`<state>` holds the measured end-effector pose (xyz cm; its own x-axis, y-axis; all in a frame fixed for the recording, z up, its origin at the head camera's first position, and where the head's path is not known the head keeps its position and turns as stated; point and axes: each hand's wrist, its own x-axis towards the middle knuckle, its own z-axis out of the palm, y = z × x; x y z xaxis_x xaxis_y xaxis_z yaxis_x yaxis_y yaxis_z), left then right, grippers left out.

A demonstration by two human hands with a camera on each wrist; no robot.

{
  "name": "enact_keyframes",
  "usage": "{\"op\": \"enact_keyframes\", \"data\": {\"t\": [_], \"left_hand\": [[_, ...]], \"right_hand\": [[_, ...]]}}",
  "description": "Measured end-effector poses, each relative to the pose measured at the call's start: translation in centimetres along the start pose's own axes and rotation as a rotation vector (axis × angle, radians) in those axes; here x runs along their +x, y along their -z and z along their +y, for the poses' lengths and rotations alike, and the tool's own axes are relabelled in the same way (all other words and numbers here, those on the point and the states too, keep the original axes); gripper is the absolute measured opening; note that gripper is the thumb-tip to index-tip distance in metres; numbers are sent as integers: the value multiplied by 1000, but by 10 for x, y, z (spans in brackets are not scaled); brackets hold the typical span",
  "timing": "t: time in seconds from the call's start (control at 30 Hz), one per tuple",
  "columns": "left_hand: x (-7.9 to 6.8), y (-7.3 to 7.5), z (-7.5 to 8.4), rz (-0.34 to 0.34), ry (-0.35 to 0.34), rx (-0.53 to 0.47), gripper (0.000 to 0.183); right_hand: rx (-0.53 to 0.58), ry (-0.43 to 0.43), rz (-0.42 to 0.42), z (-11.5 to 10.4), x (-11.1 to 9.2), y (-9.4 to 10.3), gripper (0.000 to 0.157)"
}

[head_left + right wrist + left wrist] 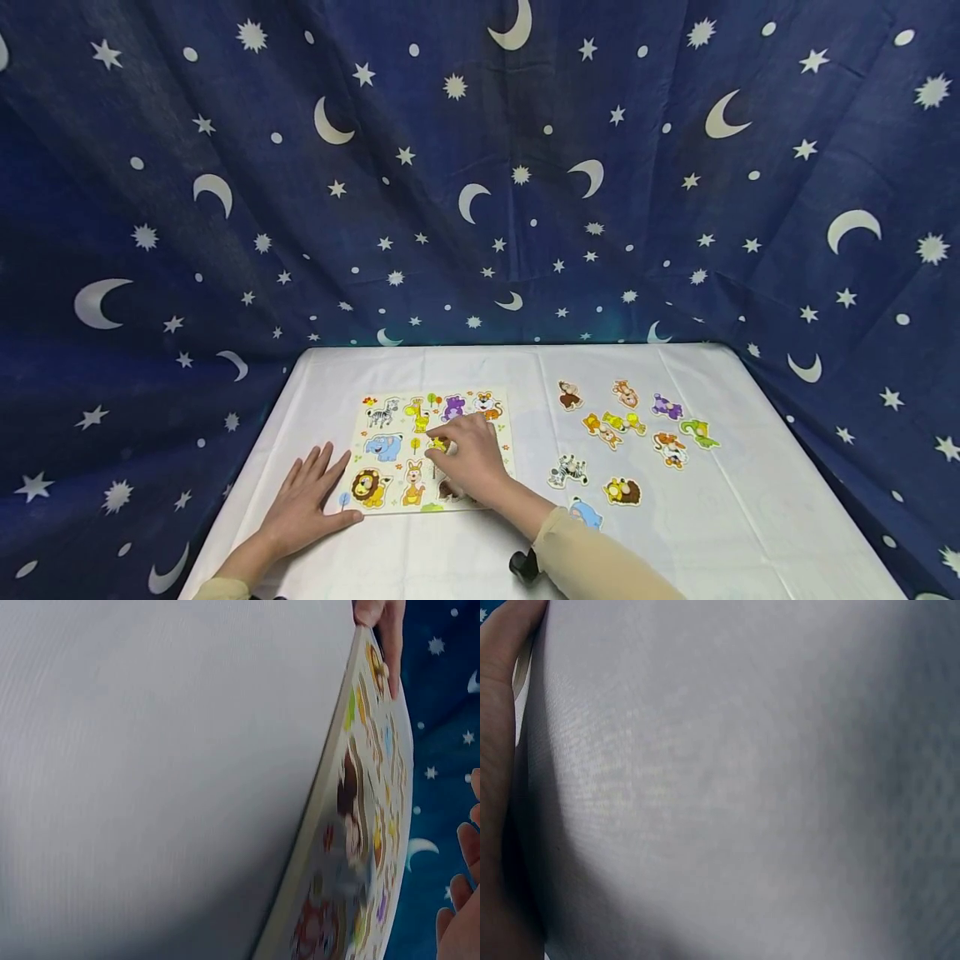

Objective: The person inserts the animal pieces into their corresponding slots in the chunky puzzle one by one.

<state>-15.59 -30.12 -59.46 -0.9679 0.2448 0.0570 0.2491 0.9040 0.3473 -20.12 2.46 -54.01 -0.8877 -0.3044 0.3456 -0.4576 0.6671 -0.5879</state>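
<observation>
A pale puzzle board (401,511) with printed animals lies on the table in the head view. My left hand (303,500) rests beside its lower-left corner, fingers spread and thumb at the board's edge. Over the middle right of the board is my right hand (474,457), thumb and index fingertip apart near the central animal picture. No piece shows in that hand. In the right wrist view, the right fingers (469,847) are loosely bent beside the board. A lion (369,488) and a kangaroo (413,483) show along its lower row. The right hand hides part of the board.
Loose animal pieces lie on the white tablecloth (750,517) to the right, among them a zebra (567,471), a hedgehog (622,492) and a tiger (670,450). The blue elephant piece (587,513) lies close to the right forearm. A blue star-patterned curtain (480,208) surrounds the table.
</observation>
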Motion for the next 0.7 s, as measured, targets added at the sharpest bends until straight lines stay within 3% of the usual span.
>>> {"op": "enact_keyframes", "data": {"t": [0.33,0.7], "left_hand": [[1,0,1,-17,23,-35,107],[2,3,1,-39,27,-66,109]], "right_hand": [[1,-43,35,32,-1,32,27],[-38,-161,100,74,-5,72,27]]}}
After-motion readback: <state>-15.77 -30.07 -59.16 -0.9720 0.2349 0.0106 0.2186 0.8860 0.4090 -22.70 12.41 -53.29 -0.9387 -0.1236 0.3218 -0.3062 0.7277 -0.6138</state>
